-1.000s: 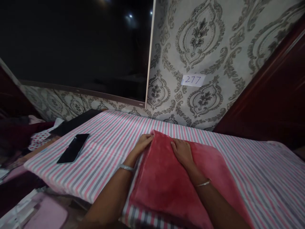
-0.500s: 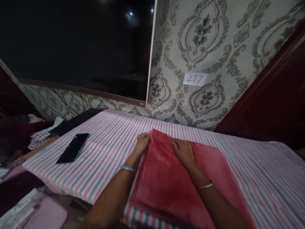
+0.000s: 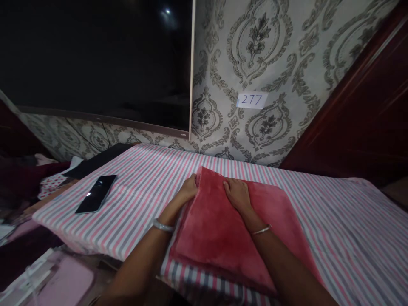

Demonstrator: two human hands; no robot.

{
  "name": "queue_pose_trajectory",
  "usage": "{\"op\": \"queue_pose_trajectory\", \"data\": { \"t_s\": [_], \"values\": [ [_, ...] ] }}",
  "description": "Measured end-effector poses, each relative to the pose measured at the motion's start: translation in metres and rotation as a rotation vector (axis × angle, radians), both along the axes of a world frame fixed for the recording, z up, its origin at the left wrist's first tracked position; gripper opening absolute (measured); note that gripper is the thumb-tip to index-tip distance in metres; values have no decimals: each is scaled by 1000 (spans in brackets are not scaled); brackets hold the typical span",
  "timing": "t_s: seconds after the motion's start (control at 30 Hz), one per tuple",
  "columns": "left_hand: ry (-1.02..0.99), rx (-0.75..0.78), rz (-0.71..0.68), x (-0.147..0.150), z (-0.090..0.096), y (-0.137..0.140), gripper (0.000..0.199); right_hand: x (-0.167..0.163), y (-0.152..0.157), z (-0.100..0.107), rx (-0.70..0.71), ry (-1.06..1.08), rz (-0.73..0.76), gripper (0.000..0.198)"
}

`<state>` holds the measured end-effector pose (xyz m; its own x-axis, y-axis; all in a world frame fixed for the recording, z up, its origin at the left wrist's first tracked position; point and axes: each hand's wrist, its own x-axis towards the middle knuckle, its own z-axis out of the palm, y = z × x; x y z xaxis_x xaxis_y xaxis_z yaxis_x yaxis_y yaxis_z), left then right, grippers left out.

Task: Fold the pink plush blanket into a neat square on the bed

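A red plush cloth (image 3: 210, 231), folded into thick layers, lies flat on a table under a striped tablecloth (image 3: 137, 182). My left hand (image 3: 190, 187) grips its far left corner, with the fingertips partly hidden behind the fold. On top of the cloth, near its far edge, my right hand (image 3: 238, 193) rests palm down with its fingers stretched out. Part of the cloth's right side is covered by my right forearm.
A black phone (image 3: 97, 194) lies on the left of the table. Behind are a large dark screen (image 3: 95, 59) and a patterned wall with a paper label (image 3: 252, 100). Clothes (image 3: 52, 185) are heaped at the far left; a pink seat (image 3: 66, 276) is below.
The view has shifted slightly. Both hands keep about the same places on the red plush cloth, and its far left corner sits a little higher against the left hand.
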<state>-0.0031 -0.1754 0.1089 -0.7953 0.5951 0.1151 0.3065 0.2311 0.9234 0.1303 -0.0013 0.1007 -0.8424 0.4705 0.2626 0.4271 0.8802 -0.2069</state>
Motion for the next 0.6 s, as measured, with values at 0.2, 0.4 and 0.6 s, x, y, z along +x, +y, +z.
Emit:
{"op": "queue_pose_trajectory", "data": {
  "t_s": [0.2,0.4,0.6],
  "values": [
    [-53,-36,-283,55,-1,-50,25,2,-1,1,15,-2,0,38],
    [-225,110,-200,85,-9,-80,28,5,-3,3,27,2,-6,38],
    [-417,155,-214,100,0,-95,35,6,-5,5,21,-3,-3,41]
  ]
}}
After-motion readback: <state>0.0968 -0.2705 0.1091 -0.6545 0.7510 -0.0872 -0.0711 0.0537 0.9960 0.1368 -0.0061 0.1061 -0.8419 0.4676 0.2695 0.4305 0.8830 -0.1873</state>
